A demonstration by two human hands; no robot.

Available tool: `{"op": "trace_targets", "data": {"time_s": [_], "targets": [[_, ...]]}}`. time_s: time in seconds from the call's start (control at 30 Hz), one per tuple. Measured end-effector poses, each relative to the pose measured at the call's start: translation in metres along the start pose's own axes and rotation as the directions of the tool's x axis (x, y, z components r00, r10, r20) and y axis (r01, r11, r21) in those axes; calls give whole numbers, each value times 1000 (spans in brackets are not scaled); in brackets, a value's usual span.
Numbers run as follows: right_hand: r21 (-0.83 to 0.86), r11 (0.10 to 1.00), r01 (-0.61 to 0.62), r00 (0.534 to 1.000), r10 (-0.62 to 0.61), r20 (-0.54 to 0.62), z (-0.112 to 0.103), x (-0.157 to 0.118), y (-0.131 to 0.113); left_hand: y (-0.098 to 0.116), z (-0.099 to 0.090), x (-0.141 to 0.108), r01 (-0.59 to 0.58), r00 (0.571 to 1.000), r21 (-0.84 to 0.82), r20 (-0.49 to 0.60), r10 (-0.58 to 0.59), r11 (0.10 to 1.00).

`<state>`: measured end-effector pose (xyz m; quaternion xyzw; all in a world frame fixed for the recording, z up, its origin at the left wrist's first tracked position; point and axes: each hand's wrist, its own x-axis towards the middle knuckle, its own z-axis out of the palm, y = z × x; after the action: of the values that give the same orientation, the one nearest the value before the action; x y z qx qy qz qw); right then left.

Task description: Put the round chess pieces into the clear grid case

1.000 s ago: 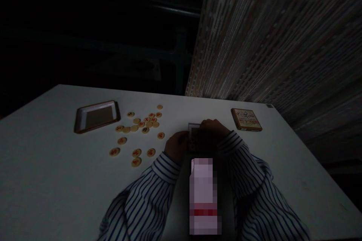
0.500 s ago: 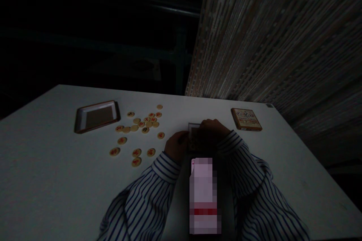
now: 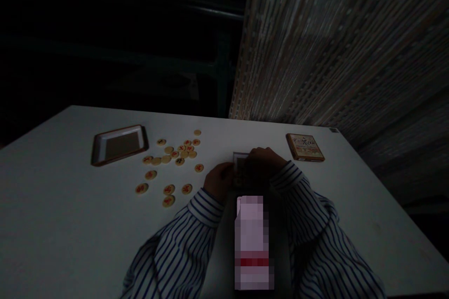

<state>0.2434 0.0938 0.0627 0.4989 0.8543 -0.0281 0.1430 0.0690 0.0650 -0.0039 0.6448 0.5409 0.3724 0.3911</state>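
My left hand (image 3: 219, 181) is closed at the left side of a small shallow box (image 3: 241, 154), with its thumb near the rim. My right hand (image 3: 267, 160) is curled over the same box from the right. Its fingertips are lost in shadow, so what they hold cannot be made out. A few round shapes show dimly inside the box. To the left, several round wooden Chinese chess pieces (image 3: 169, 189) lie scattered on the white table (image 3: 87, 224). Some carry red characters, some dark ones, and others look blank.
A shallow open tray (image 3: 144, 138) with a brown rim sits at the far left. At the far right lies a flat printed box (image 3: 306, 147). A lit phone (image 3: 250, 229) with a blurred screen is between my forearms. Behind the table hangs a strand curtain (image 3: 298, 46).
Both hands stay at the small box with hardly any movement. The whole view has shifted very slightly; the scattered pieces lie as before.
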Motion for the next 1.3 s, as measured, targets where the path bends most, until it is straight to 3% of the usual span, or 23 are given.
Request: {"op": "trace_targets", "data": {"time_s": [1.3], "targets": [[0,1000,-2,1000,2,0,0,0,-2,-2,0,0,1,1000,-19,20,0,1000]]}}
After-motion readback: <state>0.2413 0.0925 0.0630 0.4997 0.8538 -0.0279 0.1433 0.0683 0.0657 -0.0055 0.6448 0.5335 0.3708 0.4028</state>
